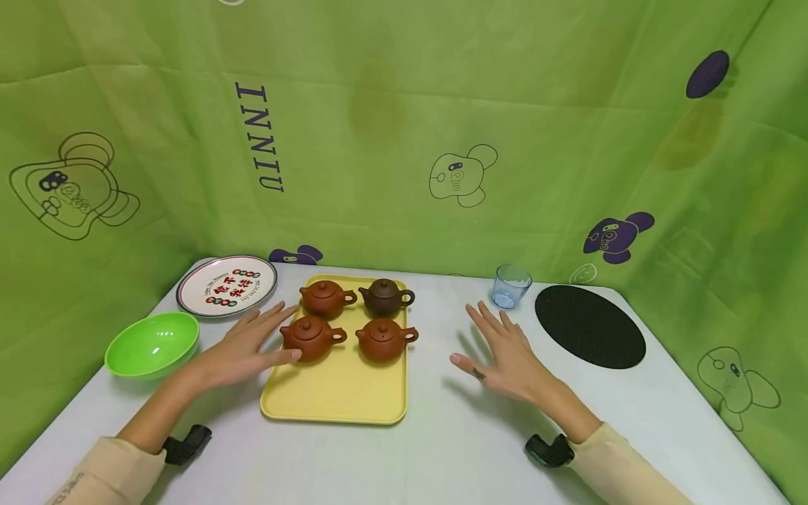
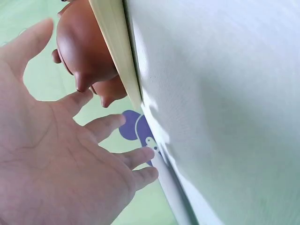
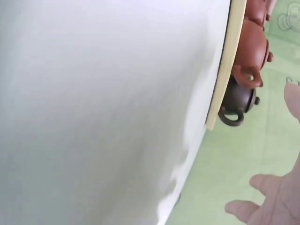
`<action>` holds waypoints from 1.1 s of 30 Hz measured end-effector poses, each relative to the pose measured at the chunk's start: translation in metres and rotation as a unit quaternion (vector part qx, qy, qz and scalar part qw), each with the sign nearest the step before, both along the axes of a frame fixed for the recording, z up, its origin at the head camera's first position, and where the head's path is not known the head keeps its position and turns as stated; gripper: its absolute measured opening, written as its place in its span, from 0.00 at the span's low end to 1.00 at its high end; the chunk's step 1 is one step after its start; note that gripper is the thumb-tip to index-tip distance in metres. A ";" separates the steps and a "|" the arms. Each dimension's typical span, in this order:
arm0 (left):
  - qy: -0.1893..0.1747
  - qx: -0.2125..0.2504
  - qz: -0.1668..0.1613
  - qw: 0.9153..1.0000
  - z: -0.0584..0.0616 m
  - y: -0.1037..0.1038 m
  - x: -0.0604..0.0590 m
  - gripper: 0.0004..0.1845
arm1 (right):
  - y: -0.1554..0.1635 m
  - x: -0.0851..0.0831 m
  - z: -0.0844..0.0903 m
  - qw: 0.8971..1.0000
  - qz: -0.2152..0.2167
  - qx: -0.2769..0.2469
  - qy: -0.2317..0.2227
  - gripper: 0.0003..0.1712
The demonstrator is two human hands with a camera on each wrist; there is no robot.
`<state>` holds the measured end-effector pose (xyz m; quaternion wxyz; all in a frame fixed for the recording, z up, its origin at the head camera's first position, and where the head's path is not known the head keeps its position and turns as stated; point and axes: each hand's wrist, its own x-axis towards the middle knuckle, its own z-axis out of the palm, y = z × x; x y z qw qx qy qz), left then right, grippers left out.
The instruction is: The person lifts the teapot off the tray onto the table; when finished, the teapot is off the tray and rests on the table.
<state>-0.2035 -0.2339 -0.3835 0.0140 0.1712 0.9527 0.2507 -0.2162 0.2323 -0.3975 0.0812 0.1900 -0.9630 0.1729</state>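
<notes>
Several small teapots stand on a yellow tray (image 1: 337, 393) in the head view. Three are reddish-brown: one at the back left (image 1: 323, 299), one at the front left (image 1: 307, 339) and one at the front right (image 1: 381, 341). The dark brown teapot (image 1: 383, 298) is at the back right. My left hand (image 1: 243, 348) is spread over the tray's left edge, its thumb in front of the front-left teapot; it holds nothing. My right hand (image 1: 508, 358), fingers also spread and holding nothing, hovers above the white table, right of the tray.
On the left are a green bowl (image 1: 153, 345) and, behind it, a white plate (image 1: 227, 286) with red characters. A clear bluish glass (image 1: 510, 286) stands at the back right, near a black round mat (image 1: 590, 326). Green printed cloth (image 1: 379, 140) hangs around the table.
</notes>
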 end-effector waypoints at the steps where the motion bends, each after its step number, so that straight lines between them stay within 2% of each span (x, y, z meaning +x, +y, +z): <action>1: -0.005 0.003 -0.004 1.000 -0.001 -0.001 0.000 0.50 | -0.001 0.000 0.000 1.000 0.002 -0.003 -0.001 0.54; 11: -0.010 0.016 -0.047 0.999 -0.008 -0.006 -0.010 0.55 | -0.013 0.000 0.001 0.998 0.024 -0.041 -0.038 0.53; 20: -0.024 0.015 -0.045 0.999 -0.010 -0.007 -0.017 0.55 | -0.027 0.000 0.003 0.994 0.047 -0.073 -0.061 0.53; 33: -0.060 0.047 -0.049 0.996 -0.017 -0.011 -0.022 0.50 | -0.043 -0.007 0.003 0.986 0.084 -0.127 -0.071 0.45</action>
